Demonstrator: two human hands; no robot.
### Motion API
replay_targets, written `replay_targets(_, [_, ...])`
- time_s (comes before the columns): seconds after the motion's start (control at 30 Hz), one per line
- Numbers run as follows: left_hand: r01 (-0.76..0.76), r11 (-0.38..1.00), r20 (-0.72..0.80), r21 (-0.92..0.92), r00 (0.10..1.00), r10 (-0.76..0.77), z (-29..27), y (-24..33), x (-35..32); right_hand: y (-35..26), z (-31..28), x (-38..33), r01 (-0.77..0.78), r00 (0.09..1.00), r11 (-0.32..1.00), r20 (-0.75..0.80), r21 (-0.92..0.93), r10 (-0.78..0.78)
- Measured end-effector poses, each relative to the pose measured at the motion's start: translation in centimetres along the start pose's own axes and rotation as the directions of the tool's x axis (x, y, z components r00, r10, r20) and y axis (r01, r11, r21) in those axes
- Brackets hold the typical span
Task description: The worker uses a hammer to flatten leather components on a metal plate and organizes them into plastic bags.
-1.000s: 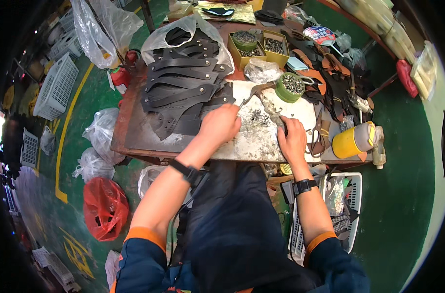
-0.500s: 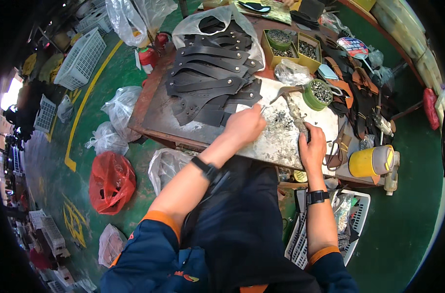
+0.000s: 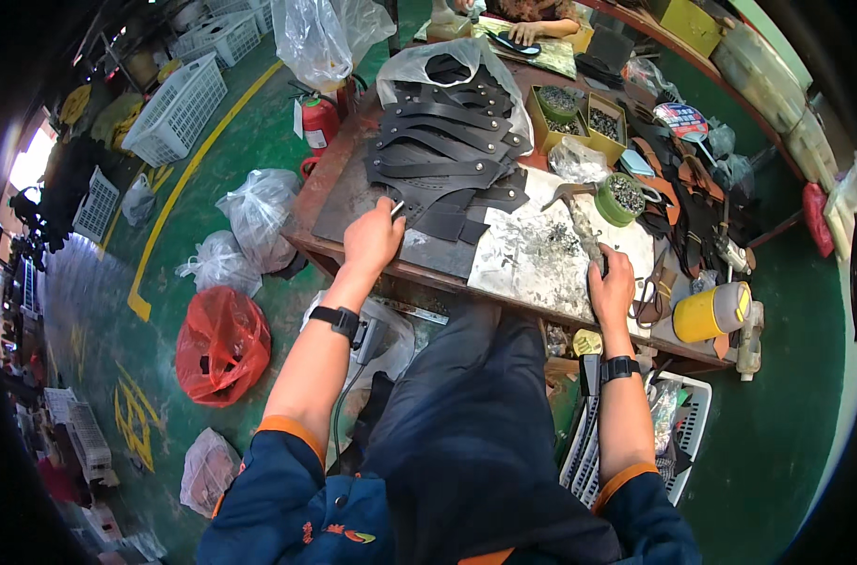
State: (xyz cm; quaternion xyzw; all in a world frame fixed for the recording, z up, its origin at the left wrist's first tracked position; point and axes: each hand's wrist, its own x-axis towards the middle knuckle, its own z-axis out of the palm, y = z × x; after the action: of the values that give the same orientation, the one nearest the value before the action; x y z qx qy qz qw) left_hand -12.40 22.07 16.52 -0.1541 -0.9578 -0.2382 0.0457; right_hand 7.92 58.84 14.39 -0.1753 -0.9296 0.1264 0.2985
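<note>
Hands at the leather counter [image 3: 353,202]
Our left hand [image 3: 372,240] pinches a small metal piece [image 3: 397,207]; our right hand [image 3: 612,287] clenches the hammer [image 3: 579,221]. A loose grip could drop either.

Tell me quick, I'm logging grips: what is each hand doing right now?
Left hand: closed, pinching a small pale object at the dark leather pieces.
Right hand: closed around the hammer handle.
</note>
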Motion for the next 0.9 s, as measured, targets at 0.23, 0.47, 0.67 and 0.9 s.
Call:
replay_targets(0.23, [-0.153,0.905,-0.011,-0.396,0.987,0.162,-1.4,-1.1,1.6,0.5,0.1,0.0,-0.021,1.000,1.000,0.006,0.006,0.021])
replay_targets(0.47, [-0.178,0.983,0.010,0.037,0.984,0.178,-1.4,-3.4,-1.8,0.2,0.2,0.4,-0.035,0.999,0.999,0.013,0.004,0.035])
replay_targets(0.67, [-0.023,0.997,-0.067,-0.076,0.998,0.018,-1.2,-3.3,-2.1,0.0,0.5,0.2,-0.023,1.000,0.999,0.007,-0.023,0.024])
replay_targets(0.9, [-0.368,0.810,-0.293,-0.455,0.922,0.255,-3.1,-3.6,-1.1,0.3,-0.4,1.4,0.026,0.986,0.987,0.165,-0.157,0.000])
